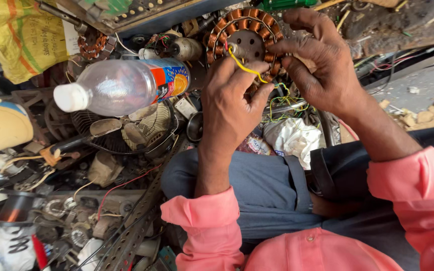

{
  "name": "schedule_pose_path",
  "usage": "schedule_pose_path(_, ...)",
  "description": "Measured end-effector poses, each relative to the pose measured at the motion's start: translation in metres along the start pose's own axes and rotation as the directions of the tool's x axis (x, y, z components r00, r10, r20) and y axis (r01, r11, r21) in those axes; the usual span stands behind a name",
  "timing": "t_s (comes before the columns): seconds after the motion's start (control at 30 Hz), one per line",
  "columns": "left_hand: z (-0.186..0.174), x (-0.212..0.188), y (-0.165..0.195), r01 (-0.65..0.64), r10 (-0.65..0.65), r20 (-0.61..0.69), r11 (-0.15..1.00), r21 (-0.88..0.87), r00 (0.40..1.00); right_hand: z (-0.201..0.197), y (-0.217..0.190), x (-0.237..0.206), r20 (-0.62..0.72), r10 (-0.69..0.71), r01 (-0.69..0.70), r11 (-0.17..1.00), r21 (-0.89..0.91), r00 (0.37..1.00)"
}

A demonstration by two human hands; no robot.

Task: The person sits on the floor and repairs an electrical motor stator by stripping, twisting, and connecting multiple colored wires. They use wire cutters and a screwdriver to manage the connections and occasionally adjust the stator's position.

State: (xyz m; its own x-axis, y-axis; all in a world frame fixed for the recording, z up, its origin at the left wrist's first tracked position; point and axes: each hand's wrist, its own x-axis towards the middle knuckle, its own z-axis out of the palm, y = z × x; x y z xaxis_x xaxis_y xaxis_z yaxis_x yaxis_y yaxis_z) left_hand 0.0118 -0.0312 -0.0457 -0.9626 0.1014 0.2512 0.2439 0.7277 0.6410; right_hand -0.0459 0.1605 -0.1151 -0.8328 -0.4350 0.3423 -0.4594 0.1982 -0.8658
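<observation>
The motor winding (247, 37), a round ring of copper coils, is held up above the lap between both hands. The right hand (322, 65) is clenched on its right edge. The left hand (232, 103) pinches a yellow wire (244, 66) that runs from the middle of the winding down into its grip. The wire seems not yet fixed at its loose end, though fingers hide this part. Left of the grip lies a plastic bottle (121, 85), and under it an old fan (126, 133).
</observation>
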Motion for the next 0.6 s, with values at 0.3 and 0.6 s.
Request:
schedule_pose_path(0.3,0.003,0.006,-0.009,0.142,-0.138,0.058,0.988,-0.056,0.989,-0.010,0.017,0.025,0.128,-0.167,0.180,0.979,-0.098,0.978)
schedule_pose_path(0.6,-0.007,0.005,-0.019,0.195,-0.201,0.066,0.976,0.094,0.977,-0.001,0.015,0.018,0.144,-0.126,0.133,0.990,-0.044,0.982)
